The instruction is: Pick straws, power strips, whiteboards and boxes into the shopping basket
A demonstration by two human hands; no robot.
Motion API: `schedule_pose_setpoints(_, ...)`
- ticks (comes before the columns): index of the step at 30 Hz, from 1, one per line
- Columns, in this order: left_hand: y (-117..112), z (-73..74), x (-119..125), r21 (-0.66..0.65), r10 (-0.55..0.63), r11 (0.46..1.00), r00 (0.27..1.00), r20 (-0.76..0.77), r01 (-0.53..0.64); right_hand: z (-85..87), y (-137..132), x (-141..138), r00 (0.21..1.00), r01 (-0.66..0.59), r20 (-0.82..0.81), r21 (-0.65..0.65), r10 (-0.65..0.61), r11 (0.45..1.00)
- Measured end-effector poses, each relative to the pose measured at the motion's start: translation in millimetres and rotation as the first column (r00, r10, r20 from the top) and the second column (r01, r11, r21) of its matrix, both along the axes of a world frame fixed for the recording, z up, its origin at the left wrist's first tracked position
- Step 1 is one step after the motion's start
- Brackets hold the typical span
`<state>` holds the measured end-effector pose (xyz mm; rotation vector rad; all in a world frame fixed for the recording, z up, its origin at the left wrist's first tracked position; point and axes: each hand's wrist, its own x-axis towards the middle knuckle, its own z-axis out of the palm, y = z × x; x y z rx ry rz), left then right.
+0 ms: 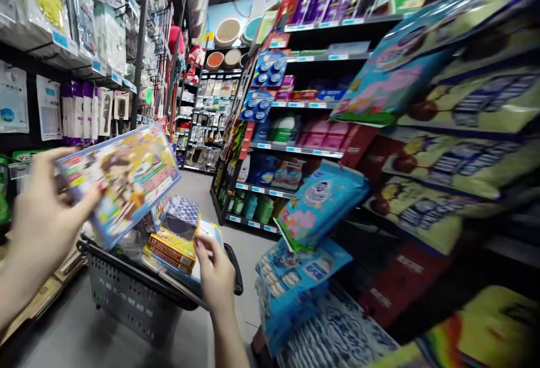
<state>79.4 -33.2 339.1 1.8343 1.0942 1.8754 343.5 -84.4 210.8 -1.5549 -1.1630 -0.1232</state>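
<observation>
My left hand (53, 205) grips a flat, colorful box (126, 179) with cartoon figures and a blue border, tilted above the left side of a shopping basket (126, 289). My right hand (216, 272) is at the basket's right side, fingers bent inward beside the boxes; whether they hold anything is hidden. Right by its fingertips are a stack of yellow-and-red boxes (171, 250) and a dark blue patterned box (182, 216). Clear packaging and other packages lie deeper in the basket, partly covered by the raised box.
Hanging packs (46, 8) and white price tags line the left rack. On the right, blue snack-like packs (323, 202) and cream-colored packs (468, 103) jut toward the aisle. Shelves of purple, pink and blue goods (312, 131) stand behind. Grey aisle floor (247, 261) runs between.
</observation>
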Motion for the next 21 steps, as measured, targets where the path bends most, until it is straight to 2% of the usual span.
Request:
schedule_pose_setpoints(1,3.3,16.2,24.4,0.064,0.039,0.997,0.994,-0.106,-0.032,15.7,15.4,11.2,0.998,0.029,0.053,-0.028,-0.027,0.999)
schedule_pose_setpoints(2,7.8,28.2,48.5,0.065,0.033,0.998,0.981,-0.190,-0.020,26.7,30.8,20.5,0.995,0.036,0.091,-0.056,-0.031,0.998)
schedule_pose_setpoints(4,20.8,39.4,91.2,0.067,0.047,0.997,0.945,-0.325,-0.027,36.0,56.7,33.1,0.989,0.049,0.147,-0.126,-0.030,0.991)
schedule_pose_setpoints(6,36.7,37.4,121.7,0.048,0.084,0.996,0.904,-0.418,-0.070,34.4,71.1,39.4,0.985,0.051,0.170,-0.196,-0.017,0.979)
schedule_pose_setpoints(8,51.0,28.8,139.2,0.036,0.145,0.988,0.848,-0.510,-0.148,29.6,74.0,41.8,0.984,0.042,0.178,-0.249,0.003,0.967)
schedule_pose_setpoints(10,60.2,19.6,146.9,0.046,0.192,0.978,0.790,-0.582,-0.203,26.4,70.1,42.7,0.983,0.031,0.182,-0.278,0.021,0.960)
schedule_pose_setpoints(14,63.3,6.3,151.2,0.084,0.221,0.972,0.728,-0.649,-0.220,27.3,61.9,44.2,0.981,0.031,0.192,-0.292,0.026,0.956)
schedule_pose_setpoints(21,56.8,-3.8,151.6,0.114,0.311,0.934,0.615,-0.725,-0.338,29.7,62.2,47.0,0.977,0.036,0.211,-0.305,0.030,0.952)
